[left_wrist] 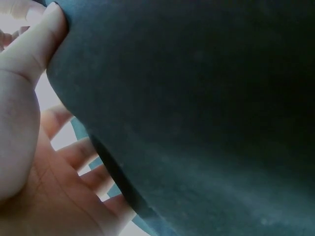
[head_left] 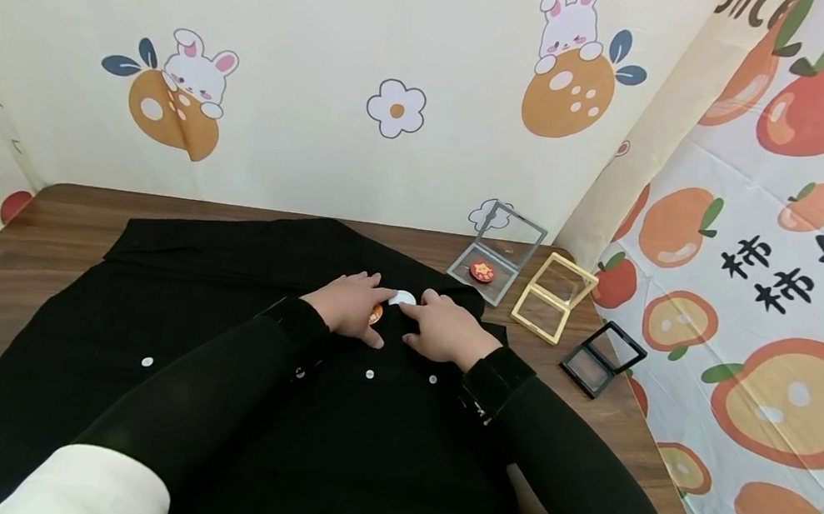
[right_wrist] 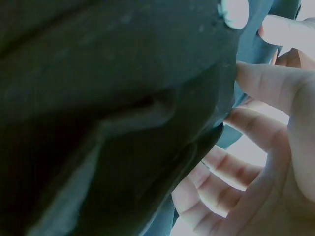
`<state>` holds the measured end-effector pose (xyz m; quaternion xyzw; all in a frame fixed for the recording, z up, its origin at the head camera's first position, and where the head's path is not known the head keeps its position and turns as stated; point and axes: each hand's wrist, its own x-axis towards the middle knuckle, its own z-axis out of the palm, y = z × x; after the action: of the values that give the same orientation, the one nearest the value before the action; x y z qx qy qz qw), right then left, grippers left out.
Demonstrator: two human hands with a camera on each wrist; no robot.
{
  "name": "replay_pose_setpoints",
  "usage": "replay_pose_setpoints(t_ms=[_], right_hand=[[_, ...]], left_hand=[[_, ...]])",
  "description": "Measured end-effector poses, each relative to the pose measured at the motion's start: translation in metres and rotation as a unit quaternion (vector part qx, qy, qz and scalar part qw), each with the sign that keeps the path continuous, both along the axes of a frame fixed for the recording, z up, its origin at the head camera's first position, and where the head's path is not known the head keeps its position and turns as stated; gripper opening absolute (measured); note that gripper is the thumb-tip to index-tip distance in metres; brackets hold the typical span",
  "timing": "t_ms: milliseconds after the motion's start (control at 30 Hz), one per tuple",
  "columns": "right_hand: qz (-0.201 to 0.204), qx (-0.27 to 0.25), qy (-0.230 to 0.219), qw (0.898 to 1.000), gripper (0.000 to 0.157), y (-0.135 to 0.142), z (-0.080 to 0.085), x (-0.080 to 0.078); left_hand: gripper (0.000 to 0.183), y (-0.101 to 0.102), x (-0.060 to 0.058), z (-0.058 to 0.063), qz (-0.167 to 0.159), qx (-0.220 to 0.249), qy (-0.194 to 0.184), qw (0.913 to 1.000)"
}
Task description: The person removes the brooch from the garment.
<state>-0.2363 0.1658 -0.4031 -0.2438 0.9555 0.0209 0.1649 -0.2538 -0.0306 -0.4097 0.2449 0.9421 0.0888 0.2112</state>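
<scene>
A black button-up shirt is spread over the table. My left hand lies on it with fingers spread, its index fingertip at the edge of a small white disc. From the other side, my right hand reaches the same disc with its index finger. Beneath the left hand, between index finger and thumb, part of an orange round badge shows. Black cloth covers most of the left wrist view and hides several fingertips. In the right wrist view, a white button shows on the cloth.
To the right stand three opened frame cases: a grey one holding a red round badge, a cream one, and a black one. White buttons dot the shirt. Printed cloth hangs behind the wooden table.
</scene>
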Motion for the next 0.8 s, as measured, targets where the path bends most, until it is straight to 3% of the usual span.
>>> replay_pose_setpoints(t_ms=[800], right_hand=[[0.021, 0.005, 0.007, 1.000, 0.063, 0.0046, -0.0052, -0.0013]], left_hand=[[0.089, 0.0004, -0.0011, -0.0017, -0.006, -0.009, 0.004, 0.9999]])
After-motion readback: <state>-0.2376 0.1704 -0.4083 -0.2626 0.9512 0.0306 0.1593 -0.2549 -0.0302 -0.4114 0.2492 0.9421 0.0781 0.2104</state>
